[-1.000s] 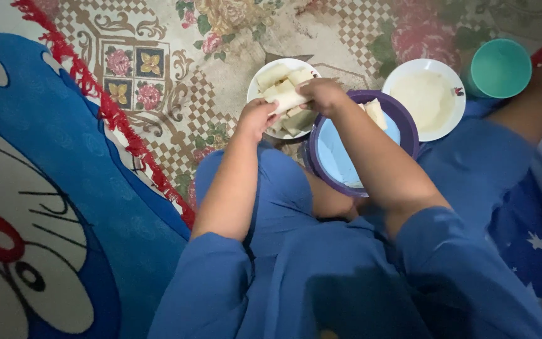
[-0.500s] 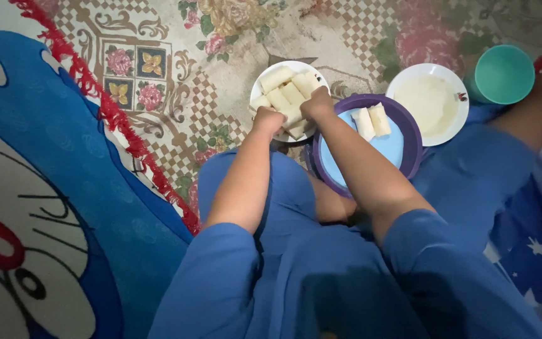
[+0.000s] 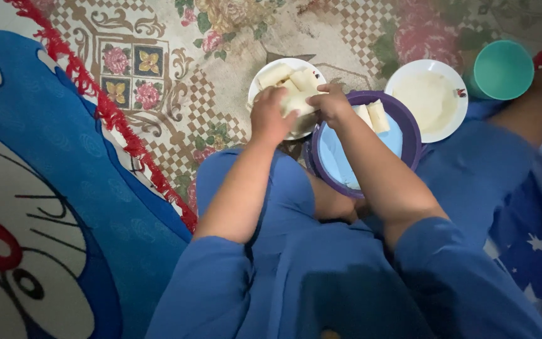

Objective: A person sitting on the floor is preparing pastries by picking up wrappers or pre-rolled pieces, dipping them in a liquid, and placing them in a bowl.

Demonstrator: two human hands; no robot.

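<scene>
Rolls [image 3: 371,115]: two in purple bowl [image 3: 409,119].

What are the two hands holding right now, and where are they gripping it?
Both hands, left hand and right hand, hold one pale rolled piece between them, one at each end, over the white plate of similar rolls.

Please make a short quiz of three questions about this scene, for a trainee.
1. True or false: both hands, left hand and right hand, meet on a pale roll above the white plate.
2. How many rolls lie in the purple plate?
3. What stands farthest right? A) teal cup B) white dish of batter C) red basket

Key: 1 true; 2 two; 3 A
</scene>
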